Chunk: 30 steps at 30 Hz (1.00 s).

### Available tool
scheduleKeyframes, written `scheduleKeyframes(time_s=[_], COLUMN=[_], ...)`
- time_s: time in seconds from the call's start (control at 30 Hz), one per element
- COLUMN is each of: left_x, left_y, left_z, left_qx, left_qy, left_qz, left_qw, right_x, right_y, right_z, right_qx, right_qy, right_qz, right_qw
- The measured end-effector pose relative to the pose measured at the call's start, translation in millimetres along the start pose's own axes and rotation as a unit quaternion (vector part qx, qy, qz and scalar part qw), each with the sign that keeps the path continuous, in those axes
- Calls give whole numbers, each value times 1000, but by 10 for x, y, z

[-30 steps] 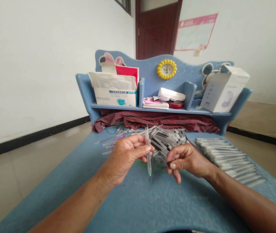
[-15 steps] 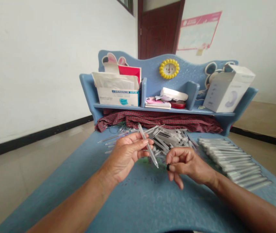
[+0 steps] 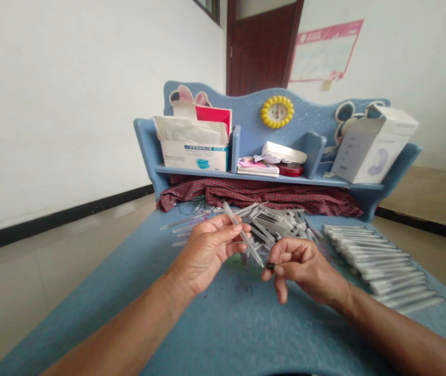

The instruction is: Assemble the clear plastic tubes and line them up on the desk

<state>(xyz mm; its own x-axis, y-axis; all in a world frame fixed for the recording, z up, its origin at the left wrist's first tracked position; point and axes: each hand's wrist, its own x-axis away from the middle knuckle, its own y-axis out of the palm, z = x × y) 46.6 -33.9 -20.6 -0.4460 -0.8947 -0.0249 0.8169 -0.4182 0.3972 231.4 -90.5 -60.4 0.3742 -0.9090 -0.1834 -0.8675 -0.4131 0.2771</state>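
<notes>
My left hand [image 3: 207, 250] pinches a clear plastic pen barrel [image 3: 242, 234] between thumb and fingers, its tip slanting down to the right. My right hand [image 3: 301, 266] is closed on a small black cap [image 3: 270, 266] held at its fingertips, right at the barrel's lower tip. Behind both hands lies a loose pile of clear barrels and pen parts [image 3: 273, 224] on the blue desk [image 3: 223, 324]. A neat row of finished pens [image 3: 379, 261] lies to the right of my right hand.
A blue shelf [image 3: 270, 177] at the desk's back carries a mask box [image 3: 194, 149], papers, a red tin, a white carton [image 3: 372, 149] and a yellow clock [image 3: 277, 112]. A red checked cloth [image 3: 262, 193] lies under the shelf. A brown door stands behind.
The barrel in my left hand tilted from upright to slanting right. My right hand moved up and left, bringing the black cap to the barrel's tip.
</notes>
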Motion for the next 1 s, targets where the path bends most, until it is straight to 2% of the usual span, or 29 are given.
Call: scheduleKeyframes(time_s=[0.37, 0.7, 1.0], left_x=[18, 21, 37], left_y=[34, 64, 62], left_z=[-26, -44, -46], left_qx=[17, 33, 10], left_qy=[5, 24, 39], left_qz=[10, 26, 32], left_qw=[1000, 999, 999], right_x=[-23, -45, -59], right_y=[17, 48, 61], right_z=[21, 34, 37], right_qx=[7, 35, 68], right_qy=[-20, -33, -8], right_qz=[25, 80, 103], right_qw=[999, 996, 992])
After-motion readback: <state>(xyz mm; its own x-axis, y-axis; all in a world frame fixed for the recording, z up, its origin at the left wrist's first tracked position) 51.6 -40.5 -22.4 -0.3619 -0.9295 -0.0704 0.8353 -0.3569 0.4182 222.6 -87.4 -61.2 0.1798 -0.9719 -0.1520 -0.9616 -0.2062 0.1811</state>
